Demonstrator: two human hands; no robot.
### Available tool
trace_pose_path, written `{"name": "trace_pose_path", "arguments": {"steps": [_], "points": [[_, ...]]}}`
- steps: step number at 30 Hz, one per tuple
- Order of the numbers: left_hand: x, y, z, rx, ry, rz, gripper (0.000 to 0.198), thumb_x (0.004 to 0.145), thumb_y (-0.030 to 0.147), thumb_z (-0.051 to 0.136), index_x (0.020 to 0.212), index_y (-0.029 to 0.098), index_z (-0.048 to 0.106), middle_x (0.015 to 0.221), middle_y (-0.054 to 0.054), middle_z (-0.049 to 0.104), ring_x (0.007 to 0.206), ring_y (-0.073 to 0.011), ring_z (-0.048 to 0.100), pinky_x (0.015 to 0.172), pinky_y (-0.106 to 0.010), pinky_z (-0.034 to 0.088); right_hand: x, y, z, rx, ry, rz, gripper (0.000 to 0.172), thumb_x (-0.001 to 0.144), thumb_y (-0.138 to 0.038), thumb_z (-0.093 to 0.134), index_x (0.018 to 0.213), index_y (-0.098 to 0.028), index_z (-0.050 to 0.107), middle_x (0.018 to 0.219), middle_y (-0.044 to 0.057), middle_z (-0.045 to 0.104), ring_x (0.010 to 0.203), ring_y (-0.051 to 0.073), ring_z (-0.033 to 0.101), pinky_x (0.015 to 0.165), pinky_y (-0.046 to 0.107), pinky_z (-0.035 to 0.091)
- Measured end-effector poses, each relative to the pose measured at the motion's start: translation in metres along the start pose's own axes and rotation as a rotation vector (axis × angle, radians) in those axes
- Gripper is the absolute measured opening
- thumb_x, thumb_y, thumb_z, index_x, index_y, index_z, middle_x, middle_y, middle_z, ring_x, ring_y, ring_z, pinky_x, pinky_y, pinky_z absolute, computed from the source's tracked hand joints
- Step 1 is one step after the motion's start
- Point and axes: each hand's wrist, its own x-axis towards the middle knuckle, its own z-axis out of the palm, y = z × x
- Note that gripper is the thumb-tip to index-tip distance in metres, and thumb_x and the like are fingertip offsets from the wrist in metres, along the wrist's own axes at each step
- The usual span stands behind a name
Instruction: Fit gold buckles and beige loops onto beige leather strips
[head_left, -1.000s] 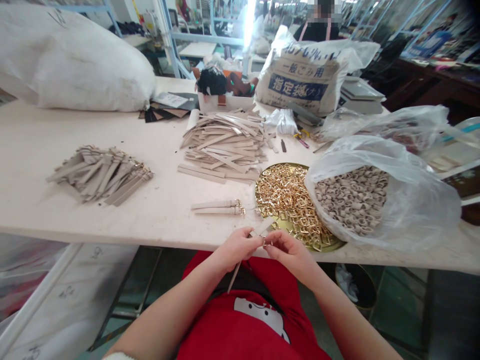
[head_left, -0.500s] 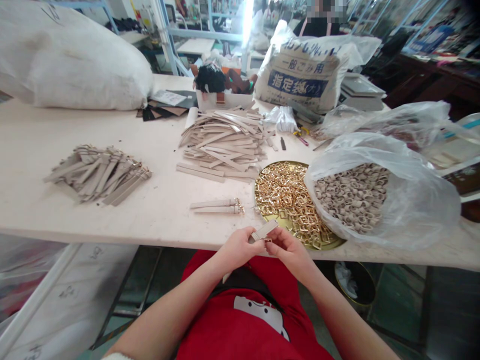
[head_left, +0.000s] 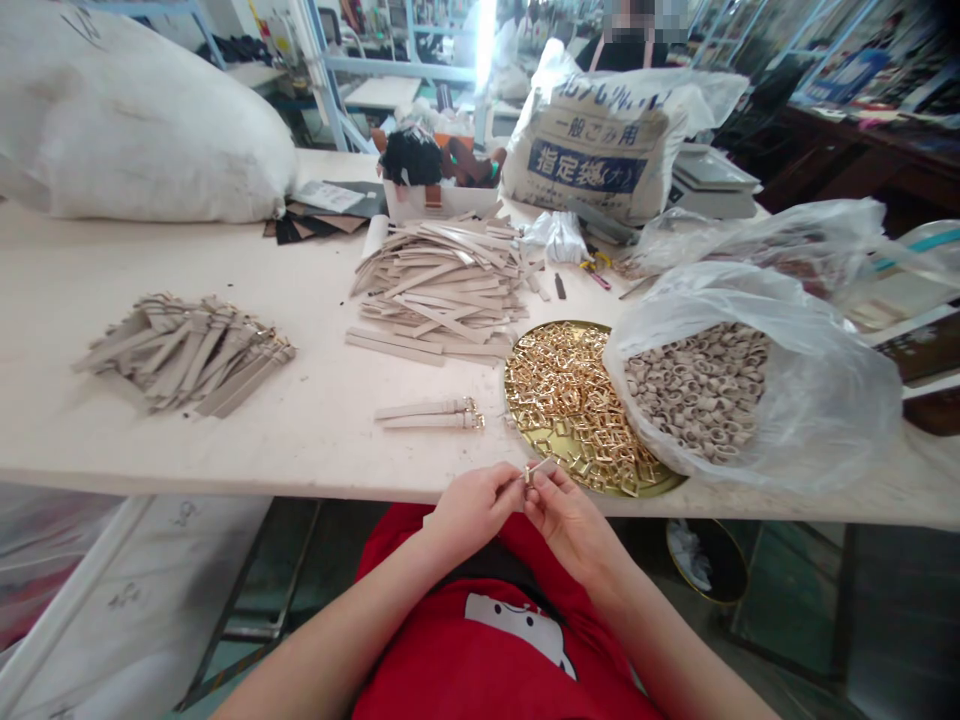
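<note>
My left hand (head_left: pixel 474 507) and my right hand (head_left: pixel 568 515) meet at the table's near edge, both pinched on one beige strap (head_left: pixel 537 467) with a small gold buckle at its end. Most of the strap is hidden between my fingers. Just beyond them sits a round gold tray (head_left: pixel 525 428) heaped with gold buckles (head_left: pixel 570 390). Two finished straps (head_left: pixel 429 413) lie side by side left of the tray.
A clear bag of beige loops (head_left: pixel 701 385) rests on the tray's right side. A pile of plain straps (head_left: pixel 442 285) lies behind, a pile of buckled straps (head_left: pixel 184 350) at left. Big white sacks (head_left: pixel 135 120) and a printed bag (head_left: pixel 600 150) stand at the back, with a person behind.
The strap has been drawn into my hands: a second ago its long end hung down over my lap, now only a short tip with the buckle shows. Both hands shifted slightly.
</note>
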Motion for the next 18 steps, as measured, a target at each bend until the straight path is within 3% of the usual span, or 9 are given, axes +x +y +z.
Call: {"name": "trace_pose_path", "arguments": {"steps": [4, 7, 11, 18], "points": [[0.003, 0.005, 0.009, -0.225, -0.005, -0.085, 0.017, 0.081, 0.030, 0.041, 0.084, 0.016, 0.052, 0.071, 0.001, 0.056, 0.063, -0.0111, 0.048, 0.059, -0.021, 0.036, -0.003, 0.010, 0.003, -0.163, 0.027, -0.203, 0.021, 0.067, -0.034, 0.069, 0.074, -0.021, 0.055, 0.070, -0.004, 0.058, 0.061, 0.010, 0.053, 0.061, 0.024, 0.046], [0.003, 0.004, 0.012, -0.417, -0.024, -0.132, 0.021, 0.081, 0.035, 0.043, 0.082, 0.016, 0.048, 0.061, 0.004, 0.049, 0.053, -0.0079, 0.042, 0.053, -0.020, 0.034, -0.003, 0.015, 0.002, -0.279, 0.075, -0.310, 0.021, 0.071, -0.036, 0.065, 0.076, -0.020, 0.053, 0.069, -0.003, 0.057, 0.063, 0.011, 0.052, 0.062, 0.026, 0.045], [0.002, 0.002, 0.010, -0.526, -0.054, -0.170, 0.025, 0.080, 0.040, 0.045, 0.074, 0.016, 0.045, 0.056, 0.006, 0.044, 0.047, -0.0057, 0.036, 0.047, -0.019, 0.029, -0.003, 0.017, 0.000, -0.241, 0.072, -0.282, 0.018, 0.073, -0.037, 0.062, 0.076, -0.021, 0.054, 0.068, -0.004, 0.056, 0.061, 0.011, 0.050, 0.061, 0.025, 0.043], [0.003, -0.007, 0.010, -0.657, -0.133, -0.234, 0.021, 0.077, 0.036, 0.049, 0.073, 0.016, 0.045, 0.054, 0.006, 0.045, 0.043, -0.0045, 0.036, 0.044, -0.017, 0.027, 0.004, 0.013, -0.003, -0.098, -0.007, -0.091, 0.014, 0.071, -0.031, 0.062, 0.071, -0.022, 0.051, 0.061, -0.005, 0.048, 0.051, 0.010, 0.042, 0.053, 0.025, 0.041]]}}
